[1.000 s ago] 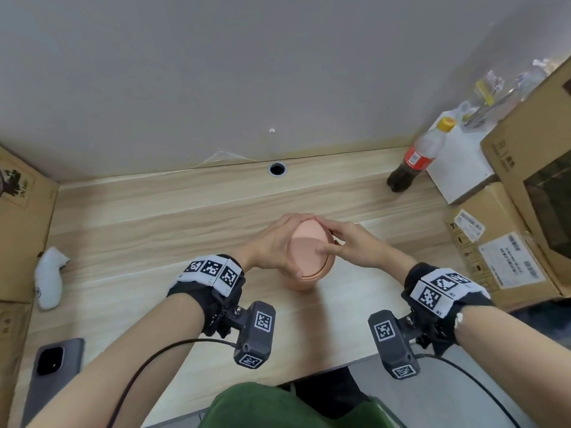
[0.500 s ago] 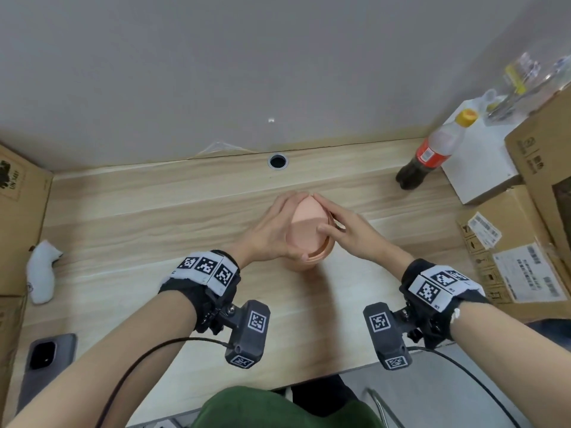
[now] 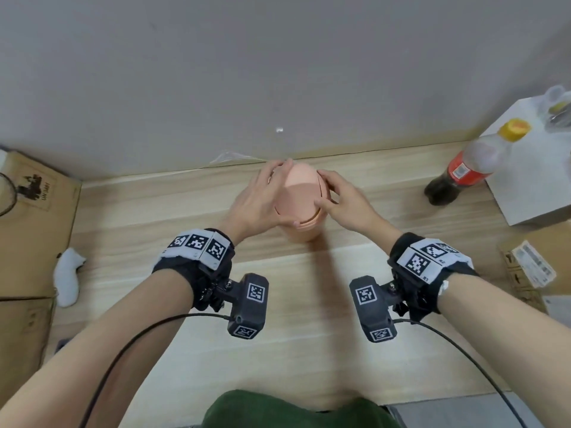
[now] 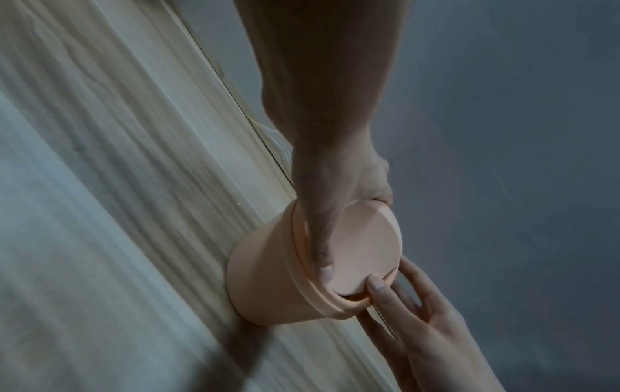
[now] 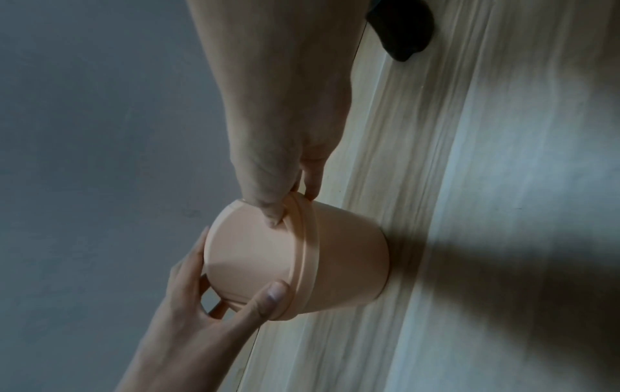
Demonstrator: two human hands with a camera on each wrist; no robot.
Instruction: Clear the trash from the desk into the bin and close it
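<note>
Head view shows a small peach bin [image 3: 304, 225] standing on the wooden desk [image 3: 309, 319] near its back edge, between both hands; the left hand [image 3: 256, 205] curls round the bin's left side, thumb on the domed lid [image 3: 298, 193], fingers wrapped over the far rim; the right hand [image 3: 343, 202] grips the opposite side, thumb on the lid's edge, fingers bent against the rim; to the right of that hand, well apart, stands a cola bottle [image 3: 463, 171]; left of the left hand lies a white crumpled thing [image 3: 66, 281].
</note>
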